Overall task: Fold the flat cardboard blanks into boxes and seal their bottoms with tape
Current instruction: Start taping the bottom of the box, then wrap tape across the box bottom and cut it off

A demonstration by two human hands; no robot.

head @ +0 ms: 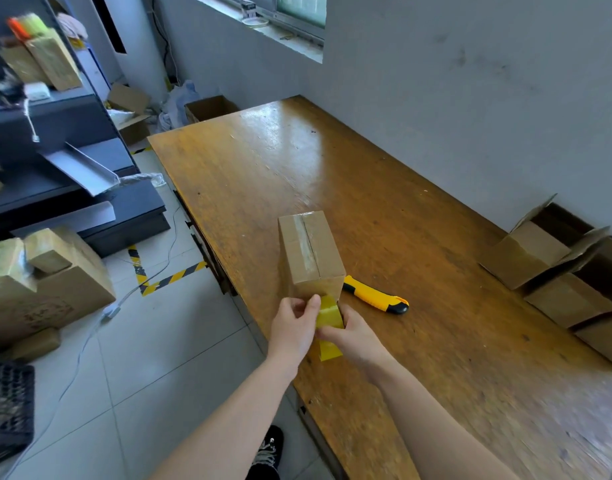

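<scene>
A person's left hand (295, 319) and right hand (353, 336) both pinch yellow tape (328, 318) at the six o'clock end of a box (309, 252) standing on a wooden table (418, 237), its bottom seam taped, likely needing the knife (377, 295) at three o'clock to cut next.

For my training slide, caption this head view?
Both hands stretch yellow tape off a sealed cardboard box on the wooden table, utility knife alongside.

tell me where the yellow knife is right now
In the head view the yellow knife lies flat on the wooden table, just right of the taped box and slightly beyond the right hand.
</scene>
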